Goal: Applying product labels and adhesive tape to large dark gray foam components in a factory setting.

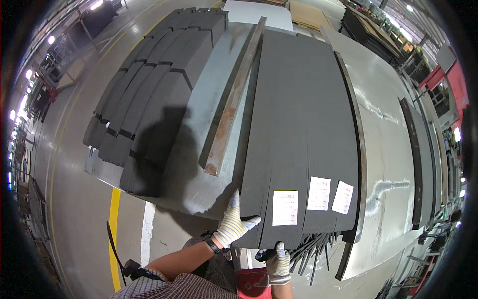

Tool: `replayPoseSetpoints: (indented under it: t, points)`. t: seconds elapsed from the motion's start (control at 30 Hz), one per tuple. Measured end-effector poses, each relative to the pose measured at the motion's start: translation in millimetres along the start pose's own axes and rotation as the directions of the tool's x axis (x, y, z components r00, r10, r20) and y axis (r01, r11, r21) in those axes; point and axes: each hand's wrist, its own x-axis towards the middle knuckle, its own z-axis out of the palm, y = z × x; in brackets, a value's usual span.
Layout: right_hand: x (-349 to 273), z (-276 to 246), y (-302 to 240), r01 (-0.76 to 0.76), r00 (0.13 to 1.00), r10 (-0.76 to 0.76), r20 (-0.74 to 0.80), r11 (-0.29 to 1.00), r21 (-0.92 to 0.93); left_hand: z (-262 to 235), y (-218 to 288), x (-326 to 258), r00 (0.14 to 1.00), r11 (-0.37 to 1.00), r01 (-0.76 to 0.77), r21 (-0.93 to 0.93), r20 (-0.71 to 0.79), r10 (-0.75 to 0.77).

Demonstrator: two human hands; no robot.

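One white-and-yellow striped, gloved left hand [234,224], thumb spread wide from the fingers, at the near left corner of one long, flat-topped, dark-grey stack [306,124], which extends ahead of both hands' fingers. One similarly gloved right hand [279,265] at the stack's near edge, its underside hidden; whether its fingers hold anything cannot be told. Three white paper labels [318,193] on the stack, right of the left fingers; one long, rusty-brown metal bar [233,102] on the grey metal tabletop [199,149], beyond those fingers
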Motion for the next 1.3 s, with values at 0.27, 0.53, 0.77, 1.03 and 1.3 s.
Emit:
replayPoseSetpoints:
  t: [0.27, 0.53, 0.77, 1.03, 1.3]
  points:
    - [-2, 11, 1, 0.061, 0.998, -0.062, -0.016, 0.995, -0.084, 3, 3, 1, 0.997, 0.998, -0.067, 0.009, -0.025, 0.067]
    - [8, 48, -18, 0.016, 1.000, -0.017, -0.012, 0.996, -0.083, 2, -2, 32, 0.996, 0.989, -0.066, -0.130, -0.061, 0.059]
    - [21, 37, -17, 0.031, 0.999, -0.025, 0.032, 0.978, -0.207, -6, 6, 42, 0.996, 0.998, -0.042, -0.045, -0.078, 0.038]
    - [-54, -1, -31, -0.010, 0.997, -0.002, -0.076, 0.988, -0.156, -100, 5, 63, 0.938, 0.941, -0.170, 0.293, -0.246, 0.246]
    - [-121, 40, -31, 0.179, 0.983, -0.140, 0.115, 0.835, -0.519, -76, -5, 75, 0.992, 0.964, -0.103, 0.245, -0.051, 0.119]
